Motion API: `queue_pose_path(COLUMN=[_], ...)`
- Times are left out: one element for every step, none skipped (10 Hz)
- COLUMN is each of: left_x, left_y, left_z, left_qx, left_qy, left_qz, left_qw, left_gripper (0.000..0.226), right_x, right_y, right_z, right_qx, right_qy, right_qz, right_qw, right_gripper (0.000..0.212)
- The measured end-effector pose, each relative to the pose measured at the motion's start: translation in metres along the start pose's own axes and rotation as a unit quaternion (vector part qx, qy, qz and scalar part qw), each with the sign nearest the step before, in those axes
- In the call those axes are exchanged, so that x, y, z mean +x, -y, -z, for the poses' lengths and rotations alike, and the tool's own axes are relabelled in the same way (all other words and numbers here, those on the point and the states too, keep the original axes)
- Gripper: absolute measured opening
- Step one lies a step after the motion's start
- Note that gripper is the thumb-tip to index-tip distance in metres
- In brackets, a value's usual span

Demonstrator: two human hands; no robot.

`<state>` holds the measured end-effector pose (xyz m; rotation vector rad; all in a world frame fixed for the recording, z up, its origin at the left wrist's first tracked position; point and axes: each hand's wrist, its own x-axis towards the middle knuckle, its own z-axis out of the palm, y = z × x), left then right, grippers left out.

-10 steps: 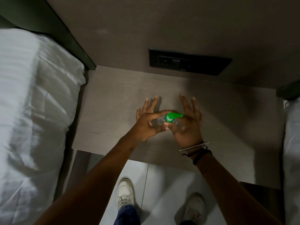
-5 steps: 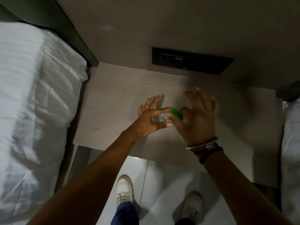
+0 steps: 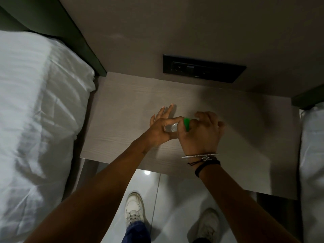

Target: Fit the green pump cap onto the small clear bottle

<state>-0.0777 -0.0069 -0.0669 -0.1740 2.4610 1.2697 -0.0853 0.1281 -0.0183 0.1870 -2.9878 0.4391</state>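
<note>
The bottle (image 3: 171, 128) lies sideways above mid-desk (image 3: 122, 109), cap (image 3: 186, 124) pointing to 3 o'clock. The left hand (image 3: 162, 131) pinches the bottle; the right hand (image 3: 201, 135) wraps the cap. Open desk surrounds them.

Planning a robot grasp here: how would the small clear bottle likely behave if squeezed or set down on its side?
The small clear bottle looks thin and crinkled, so it probably dents under pressure. Pinched by the left hand, it seems light. Round-bodied, it might roll.
</note>
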Motion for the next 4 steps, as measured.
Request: queue_pose_path(left_x=[0.003, 0.004, 0.006, -0.011], left_y=[0.007, 0.011, 0.005, -0.009], left_z=[-0.001, -0.001, 0.016, 0.057], left_qx=[0.018, 0.032, 0.060, 0.120], left_qy=[-0.025, -0.012, 0.039, 0.021], left_qz=[-0.009, -0.024, -0.013, 0.012], left_qw=[0.999, 0.999, 0.997, 0.993], left_gripper=[0.058, 0.066, 0.108, 0.123], right_x=[0.001, -0.005, -0.013, -0.023], right_y=[-0.001, 0.000, -0.010, -0.029], right_z=[0.000, 0.007, 0.022, 0.064], right_qx=[-0.003, -0.028, -0.050, -0.034], right_qy=[0.011, 0.021, 0.025, 0.006], right_qz=[-0.010, -0.011, -0.014, -0.030], right_qw=[1.000, 0.999, 0.998, 0.999], right_gripper=[0.039, 0.051, 0.061, 0.058])
